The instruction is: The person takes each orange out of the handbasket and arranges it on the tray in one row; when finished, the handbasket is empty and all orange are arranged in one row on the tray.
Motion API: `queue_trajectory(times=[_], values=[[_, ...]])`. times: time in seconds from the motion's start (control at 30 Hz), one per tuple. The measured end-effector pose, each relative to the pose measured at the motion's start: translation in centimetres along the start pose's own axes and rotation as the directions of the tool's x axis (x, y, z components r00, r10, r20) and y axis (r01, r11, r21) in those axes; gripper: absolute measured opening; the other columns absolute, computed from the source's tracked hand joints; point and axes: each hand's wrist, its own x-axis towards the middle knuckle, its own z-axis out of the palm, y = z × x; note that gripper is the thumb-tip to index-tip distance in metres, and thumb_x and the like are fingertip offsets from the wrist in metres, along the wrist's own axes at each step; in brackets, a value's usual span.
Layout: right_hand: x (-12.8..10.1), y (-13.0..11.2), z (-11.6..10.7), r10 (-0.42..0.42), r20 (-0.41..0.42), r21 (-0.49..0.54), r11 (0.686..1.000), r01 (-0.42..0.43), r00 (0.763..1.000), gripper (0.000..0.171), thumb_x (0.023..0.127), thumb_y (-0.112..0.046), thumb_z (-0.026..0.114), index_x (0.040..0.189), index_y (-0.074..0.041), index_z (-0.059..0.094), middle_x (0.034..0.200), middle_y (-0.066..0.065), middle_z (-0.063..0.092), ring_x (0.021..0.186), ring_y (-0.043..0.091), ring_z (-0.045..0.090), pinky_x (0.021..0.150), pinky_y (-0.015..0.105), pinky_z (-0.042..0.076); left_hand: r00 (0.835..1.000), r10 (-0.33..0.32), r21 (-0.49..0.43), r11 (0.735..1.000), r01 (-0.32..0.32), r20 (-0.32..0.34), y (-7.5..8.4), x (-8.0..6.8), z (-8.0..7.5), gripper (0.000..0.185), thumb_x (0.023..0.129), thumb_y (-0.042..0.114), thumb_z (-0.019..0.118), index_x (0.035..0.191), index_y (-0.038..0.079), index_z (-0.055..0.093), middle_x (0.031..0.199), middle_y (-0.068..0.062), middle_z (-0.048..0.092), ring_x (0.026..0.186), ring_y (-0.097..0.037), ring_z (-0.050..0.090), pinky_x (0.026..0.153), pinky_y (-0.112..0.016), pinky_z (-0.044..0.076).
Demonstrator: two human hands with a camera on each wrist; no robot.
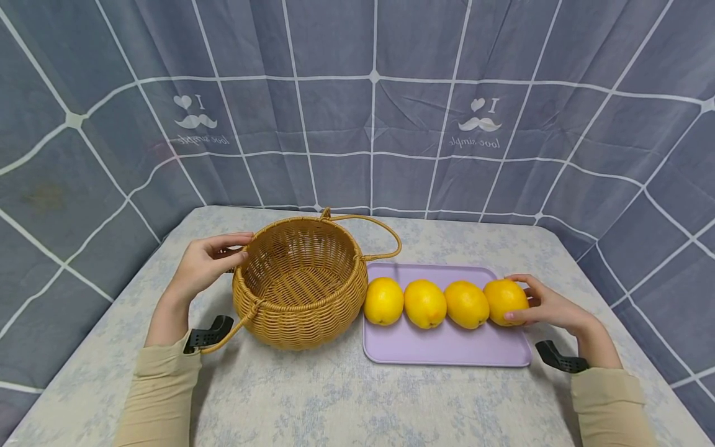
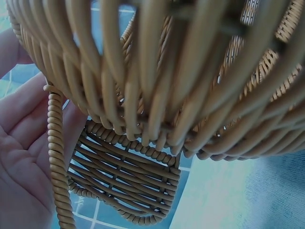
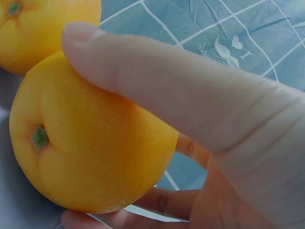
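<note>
A round wicker basket [image 1: 301,326] stands left of centre, its open top showing a bare woven bottom. My left hand [image 1: 203,267] holds its left rim, fingertips and thumb right at the edge. In the left wrist view, a wrapped handle [image 2: 56,157] crosses in front of the palm, and a woven flap [image 2: 126,176] shows beside the fingers. My right hand [image 1: 550,304] grips the rightmost orange [image 1: 504,301], thumb on one side and fingers round the other. That orange's green stem end faces the right wrist camera. It sits in a row with several others.
A lilac tray [image 1: 447,347] lies under the row of oranges, right of the basket. The leftmost orange [image 1: 383,302] is close against the basket's side. A second handle [image 1: 385,233] sticks out over the tray's back-left corner. A grey checked curtain [image 1: 346,118] surrounds the patterned tabletop [image 1: 313,397].
</note>
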Motion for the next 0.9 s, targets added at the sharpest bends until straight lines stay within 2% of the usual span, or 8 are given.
queue_trajectory(times=[0.23, 0.43, 0.53, 0.73, 0.9], values=[[0.05, -0.01, 0.12, -0.004, -0.003, -0.003, 1.0, 0.004, 1.0, 0.078, 0.083, -0.018, 0.071, 0.141, -0.005, 0.022, 0.117, 0.026, 0.045, 0.094, 0.029, 0.053, 0.074, 0.035, 0.052, 1.0, -0.017, -0.007, 1.0, 0.017, -0.009, 0.29, -0.03, 0.06, 0.033, 0.087, 0.005, 0.066, 0.115, -0.01, 0.061, 0.115, 0.01, 0.063, 0.089, -0.005, 0.065, 0.068, -0.021, 0.053], [0.18, -0.11, 0.22, -0.003, -0.015, -0.057, 0.998, 0.002, 1.0, 0.079, 0.082, -0.023, 0.072, 0.141, -0.006, 0.023, 0.121, 0.025, 0.045, 0.097, 0.029, 0.052, 0.078, 0.038, 0.047, 1.0, -0.01, 0.012, 1.0, 0.01, -0.019, 0.56, -0.06, 0.04, 0.032, 0.087, 0.004, 0.066, 0.115, -0.011, 0.061, 0.112, 0.012, 0.063, 0.089, -0.002, 0.064, 0.069, -0.019, 0.052], [0.25, -0.15, 0.29, 0.009, -0.024, -0.071, 0.997, -0.011, 1.0, 0.078, 0.081, -0.024, 0.073, 0.14, -0.007, 0.024, 0.12, 0.023, 0.046, 0.097, 0.028, 0.052, 0.079, 0.039, 0.045, 1.0, -0.017, 0.018, 1.0, 0.017, -0.016, 0.51, -0.08, -0.07, 0.032, 0.087, 0.004, 0.066, 0.116, -0.009, 0.062, 0.115, 0.007, 0.064, 0.09, -0.002, 0.064, 0.069, -0.019, 0.053], [0.34, -0.37, 0.39, 0.005, -0.025, -0.09, 0.996, -0.007, 1.0, 0.078, 0.081, -0.026, 0.073, 0.14, -0.007, 0.025, 0.118, 0.022, 0.047, 0.096, 0.028, 0.051, 0.08, 0.041, 0.044, 0.998, -0.057, 0.025, 0.998, 0.057, -0.013, 0.4, -0.26, -0.53, 0.031, 0.086, 0.005, 0.067, 0.117, 0.003, 0.066, 0.118, -0.002, 0.064, 0.088, -0.006, 0.065, 0.064, -0.022, 0.054], [0.34, -0.38, 0.51, 0.007, -0.025, -0.096, 0.995, -0.009, 1.0, 0.078, 0.081, -0.026, 0.073, 0.14, -0.008, 0.025, 0.118, 0.021, 0.048, 0.097, 0.028, 0.051, 0.08, 0.042, 0.044, 0.998, -0.062, 0.05, 0.997, 0.062, -0.007, 0.64, -0.28, -0.63, 0.032, 0.086, 0.007, 0.067, 0.118, 0.0, 0.065, 0.117, -0.001, 0.065, 0.088, -0.006, 0.065, 0.065, -0.022, 0.053]])
